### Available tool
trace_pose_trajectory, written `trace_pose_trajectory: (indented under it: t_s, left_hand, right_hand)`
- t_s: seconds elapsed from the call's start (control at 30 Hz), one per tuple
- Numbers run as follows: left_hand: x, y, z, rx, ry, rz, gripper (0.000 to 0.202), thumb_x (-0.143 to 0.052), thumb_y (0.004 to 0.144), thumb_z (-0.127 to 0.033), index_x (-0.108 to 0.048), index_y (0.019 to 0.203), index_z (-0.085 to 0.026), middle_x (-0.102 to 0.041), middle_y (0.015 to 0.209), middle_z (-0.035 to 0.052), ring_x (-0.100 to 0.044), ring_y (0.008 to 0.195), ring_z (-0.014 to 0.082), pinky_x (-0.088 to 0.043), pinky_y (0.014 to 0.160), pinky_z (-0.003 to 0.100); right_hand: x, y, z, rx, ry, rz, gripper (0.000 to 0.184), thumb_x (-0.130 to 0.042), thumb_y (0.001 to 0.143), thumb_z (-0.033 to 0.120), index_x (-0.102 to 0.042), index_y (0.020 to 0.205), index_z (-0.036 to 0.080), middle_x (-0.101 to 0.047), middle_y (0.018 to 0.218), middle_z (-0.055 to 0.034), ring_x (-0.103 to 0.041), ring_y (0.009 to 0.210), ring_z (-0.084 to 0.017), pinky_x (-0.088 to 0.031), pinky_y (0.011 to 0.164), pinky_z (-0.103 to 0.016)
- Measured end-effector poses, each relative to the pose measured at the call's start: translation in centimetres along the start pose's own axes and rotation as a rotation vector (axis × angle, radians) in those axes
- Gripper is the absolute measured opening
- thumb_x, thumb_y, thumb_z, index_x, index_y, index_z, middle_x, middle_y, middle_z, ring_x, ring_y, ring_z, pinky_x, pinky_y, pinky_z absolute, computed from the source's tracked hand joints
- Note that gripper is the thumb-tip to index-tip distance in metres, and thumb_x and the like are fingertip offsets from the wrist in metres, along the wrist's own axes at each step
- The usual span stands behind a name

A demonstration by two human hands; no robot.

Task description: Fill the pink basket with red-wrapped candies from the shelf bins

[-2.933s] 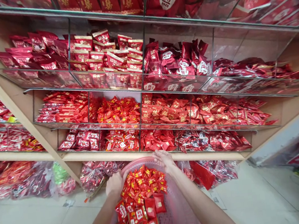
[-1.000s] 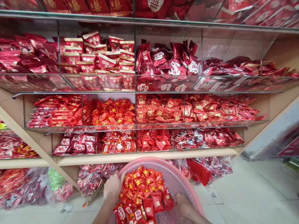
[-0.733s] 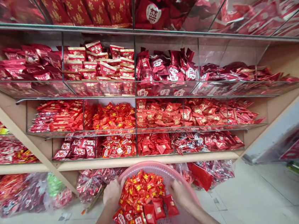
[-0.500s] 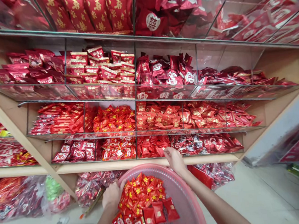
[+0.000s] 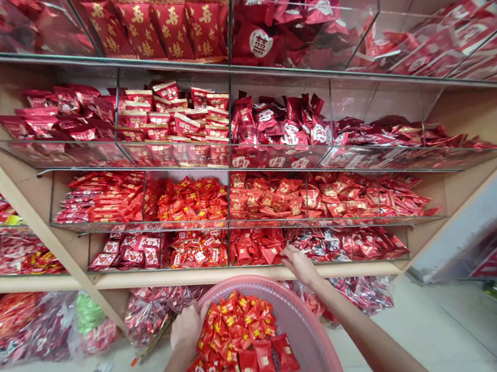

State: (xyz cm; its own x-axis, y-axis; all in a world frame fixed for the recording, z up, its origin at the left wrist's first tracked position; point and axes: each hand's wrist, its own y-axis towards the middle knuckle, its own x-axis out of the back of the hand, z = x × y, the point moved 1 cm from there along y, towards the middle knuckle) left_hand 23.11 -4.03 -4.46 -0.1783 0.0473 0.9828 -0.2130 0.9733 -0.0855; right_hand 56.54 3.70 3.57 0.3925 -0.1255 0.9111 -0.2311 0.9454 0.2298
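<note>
The left hand (image 5: pixel 186 327) is clenched on the rim of the basket (image 5: pixel 323 338) holding sweets (image 5: pixel 240 323); the right hand's (image 5: pixel 300 265) curled fingers reach the bottom-shelf packets (image 5: pixel 255 245), whether gripping one cannot be determined.

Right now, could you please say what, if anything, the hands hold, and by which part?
The left hand holds the pink basket by its left rim; whether the right hand grips a red packet cannot be told.

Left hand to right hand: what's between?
In the head view, yellow-printed red packets and the far rim of the pink basket lie between the left hand and right hand.
</note>
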Motion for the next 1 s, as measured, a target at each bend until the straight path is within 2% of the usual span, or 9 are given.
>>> trace_pose_trajectory:
  t_s: [0.13, 0.33, 0.5, 0.8, 1.0]
  left_hand:
    - [0.2, -0.1, 0.0, -0.011, -0.004, 0.000, 0.063, -0.019, 0.082, -0.058, -0.056, 0.104, -0.012, -0.067, 0.081, 0.0150, -0.064, 0.075, 0.0285, -0.047, 0.065, 0.038]
    - [0.1, -0.1, -0.1, -0.001, 0.020, 0.004, 0.062, -0.020, 0.082, -0.057, -0.056, 0.104, -0.012, -0.066, 0.082, 0.0157, -0.064, 0.075, 0.0269, -0.047, 0.066, 0.037]
    - [-0.3, 0.1, 0.1, -0.016, 0.030, -0.017, 0.062, -0.019, 0.082, -0.058, -0.057, 0.100, -0.013, -0.067, 0.080, 0.0148, -0.065, 0.073, 0.0275, -0.047, 0.064, 0.037]
    - [0.1, -0.1, 0.0, -0.002, -0.011, 0.012, 0.063, -0.019, 0.081, -0.059, -0.056, 0.104, -0.013, -0.066, 0.083, 0.0151, -0.064, 0.076, 0.0275, -0.047, 0.068, 0.038]
    - [0.3, -0.1, -0.1, 0.022, -0.009, 0.027, 0.065, -0.020, 0.081, -0.060, -0.058, 0.103, -0.012, -0.066, 0.083, 0.0156, -0.064, 0.079, 0.0284, -0.046, 0.069, 0.037]
  right_hand:
    - [-0.1, 0.3, 0.1, 0.026, -0.052, 0.027, 0.022, -0.040, 0.081, 0.018, -0.057, 0.095, 0.020, -0.053, 0.099, -0.0053, -0.053, 0.088, -0.013, -0.036, 0.071, -0.021]
    - [-0.3, 0.5, -0.5, 0.054, -0.136, 0.042, 0.026, -0.031, 0.087, 0.022, -0.056, 0.079, 0.019, -0.055, 0.087, -0.0036, -0.052, 0.080, -0.013, -0.034, 0.066, -0.022]
    - [-0.4, 0.7, -1.0, 0.044, -0.132, 0.006, 0.029, -0.028, 0.090, 0.024, -0.055, 0.081, 0.019, -0.056, 0.086, -0.0035, -0.051, 0.080, -0.013, -0.035, 0.068, -0.022]
    - [2.4, 0.2, 0.2, 0.088, -0.137, -0.090, 0.027, -0.031, 0.089, 0.024, -0.058, 0.088, 0.022, -0.057, 0.093, -0.0053, -0.053, 0.086, -0.015, -0.038, 0.072, -0.022]
    - [4.3, -2.2, 2.1, 0.115, -0.004, -0.188, 0.029, -0.029, 0.090, 0.029, -0.056, 0.097, 0.020, -0.056, 0.102, -0.0069, -0.053, 0.093, -0.016, -0.039, 0.079, -0.025]
